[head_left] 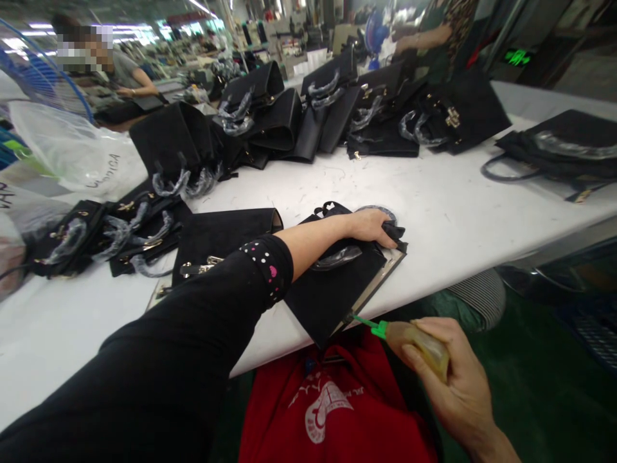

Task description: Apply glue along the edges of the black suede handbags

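A black handbag point(328, 289) lies on the white table in front of me, one corner over the near edge. My left hand point(371, 226) reaches across it, fingers closed on black material at its far right end. In my right hand point(457, 379) is a squeeze bottle point(419, 347) with yellowish contents and a green nozzle. The thin green tip points at the pale strip along the bag's right edge, near its front corner. Whether the tip touches cannot be made out. Just left of this bag lies another black handbag point(226, 231) with metal hardware, partly behind my sleeve.
Several black handbags with plastic-wrapped handles stand along the back of the white table point(453, 206), and more lie at the left. One black bag point(569, 154) sits at the right end. A plastic sack point(81, 154) and blue fan point(43, 77) are at the left. Other people work beyond.
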### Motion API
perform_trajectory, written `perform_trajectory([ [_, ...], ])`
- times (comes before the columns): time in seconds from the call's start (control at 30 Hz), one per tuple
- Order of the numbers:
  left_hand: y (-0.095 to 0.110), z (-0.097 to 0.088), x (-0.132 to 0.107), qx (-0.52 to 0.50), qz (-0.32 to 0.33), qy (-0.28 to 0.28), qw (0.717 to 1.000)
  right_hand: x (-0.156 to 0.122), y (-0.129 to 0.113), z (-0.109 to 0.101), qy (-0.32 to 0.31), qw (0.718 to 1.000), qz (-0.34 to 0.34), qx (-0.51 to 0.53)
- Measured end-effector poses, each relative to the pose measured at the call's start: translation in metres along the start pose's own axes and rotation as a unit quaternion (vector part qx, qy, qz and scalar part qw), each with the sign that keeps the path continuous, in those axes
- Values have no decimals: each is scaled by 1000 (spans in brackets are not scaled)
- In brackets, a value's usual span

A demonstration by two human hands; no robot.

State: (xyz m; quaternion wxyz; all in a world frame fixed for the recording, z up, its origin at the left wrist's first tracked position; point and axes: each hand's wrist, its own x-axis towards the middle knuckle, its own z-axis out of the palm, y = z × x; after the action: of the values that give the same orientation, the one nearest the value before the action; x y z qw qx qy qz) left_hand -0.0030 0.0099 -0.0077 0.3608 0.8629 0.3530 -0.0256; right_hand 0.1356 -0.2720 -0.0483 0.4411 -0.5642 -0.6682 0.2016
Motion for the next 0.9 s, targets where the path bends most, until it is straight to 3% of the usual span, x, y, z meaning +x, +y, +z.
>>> perform_trajectory([
  [0.17, 0, 0, -1, -12, -7, 3, 1000, 3, -1, 1, -25, 998, 50, 33],
  [0.3, -1, 0, -2, -20, -12, -1, 1000, 3, -1, 1, 16, 998, 63, 2],
  [0.43, -3, 0, -2, -31, -5, 3, 999, 2, -3, 1, -29, 996, 64, 48],
  [0.6, -4, 1, -3, -44, 2, 7, 999, 3, -4, 1, 13, 998, 65, 16],
  [0.73, -3, 0, -4, -49, 4, 6, 999, 2, -8, 1, -40, 996, 50, 58],
  [0.9, -5, 1, -3, -42, 11, 18, 999, 2, -13, 2, -14, 998, 47, 28],
])
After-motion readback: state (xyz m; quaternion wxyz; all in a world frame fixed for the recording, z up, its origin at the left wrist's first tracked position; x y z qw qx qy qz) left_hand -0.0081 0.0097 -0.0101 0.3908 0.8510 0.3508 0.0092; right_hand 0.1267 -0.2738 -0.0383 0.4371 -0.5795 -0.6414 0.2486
